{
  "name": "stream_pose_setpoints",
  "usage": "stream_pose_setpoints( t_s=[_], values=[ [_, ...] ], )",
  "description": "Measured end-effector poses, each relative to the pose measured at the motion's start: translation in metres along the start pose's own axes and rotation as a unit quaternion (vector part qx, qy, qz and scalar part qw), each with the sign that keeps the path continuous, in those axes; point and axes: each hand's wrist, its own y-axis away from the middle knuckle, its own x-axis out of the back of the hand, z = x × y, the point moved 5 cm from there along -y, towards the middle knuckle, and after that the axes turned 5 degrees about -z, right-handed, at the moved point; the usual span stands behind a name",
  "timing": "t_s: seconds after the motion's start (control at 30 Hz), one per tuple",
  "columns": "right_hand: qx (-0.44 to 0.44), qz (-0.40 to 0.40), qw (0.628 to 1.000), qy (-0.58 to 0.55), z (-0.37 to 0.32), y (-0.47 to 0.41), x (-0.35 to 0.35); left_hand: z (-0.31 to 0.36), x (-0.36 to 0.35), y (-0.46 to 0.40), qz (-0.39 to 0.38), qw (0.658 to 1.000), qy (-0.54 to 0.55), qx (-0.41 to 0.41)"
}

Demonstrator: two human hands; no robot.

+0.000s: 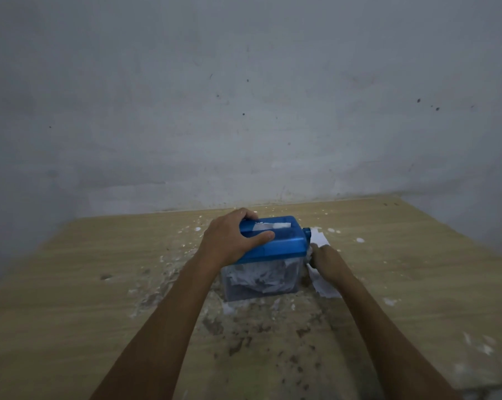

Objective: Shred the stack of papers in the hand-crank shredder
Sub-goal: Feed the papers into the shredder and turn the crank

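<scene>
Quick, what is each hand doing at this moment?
Left hand: grips the blue top of the shredder.
Right hand: down at the shredder's crank side; its fingers are hidden, so its grip cannot be told.

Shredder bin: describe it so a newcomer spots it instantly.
On the wooden table near the wall stands the shredder, its blue top held by the left hand. The bin is the clear box directly beneath, packed with white paper shreds, unlike the flat loose sheets lying beside it.

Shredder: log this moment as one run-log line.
left hand grips shredder lid | right hand at crank side, grip unclear | paper in slot | shreds in bin
</scene>
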Motion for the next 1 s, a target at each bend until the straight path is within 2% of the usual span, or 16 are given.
stream_pose_setpoints(
  t_s=[0.13,0.23,0.3,0.4,0.5,0.63,0.77,0.9,1.0],
  values=[
    [0.039,0.035,0.999,0.009,-0.002,0.034,0.004,0.000,-0.001,0.000,-0.011,1.000,0.003,0.003],
    [0.073,0.100,0.990,-0.066,-0.008,0.048,0.013,0.001,0.000,-0.001,-0.015,1.000,-0.002,0.006],
    [0.057,0.105,0.986,-0.120,-0.006,0.048,0.014,0.001,0.001,-0.001,-0.026,1.000,-0.009,0.005],
    [0.065,0.131,0.954,-0.262,-0.012,0.049,0.021,0.002,0.002,-0.001,-0.042,0.999,-0.028,-0.002],
    [0.069,0.161,0.926,-0.335,-0.032,0.046,0.039,0.001,0.002,-0.003,-0.053,0.998,-0.034,-0.009],
    [0.077,0.185,0.934,-0.297,-0.059,0.030,0.071,0.000,0.000,-0.004,-0.054,0.998,-0.028,-0.016],
    [0.067,0.165,0.948,-0.264,-0.076,0.002,0.081,-0.002,0.000,-0.004,-0.044,0.998,-0.027,-0.019],
    [0.031,0.086,0.974,-0.206,-0.068,-0.037,0.062,-0.002,0.001,-0.002,-0.034,0.999,-0.030,-0.017],
    [-0.016,0.008,0.996,-0.083,-0.039,-0.054,0.031,0.000,0.001,0.000,-0.023,0.999,-0.032,-0.012]
  ],
)
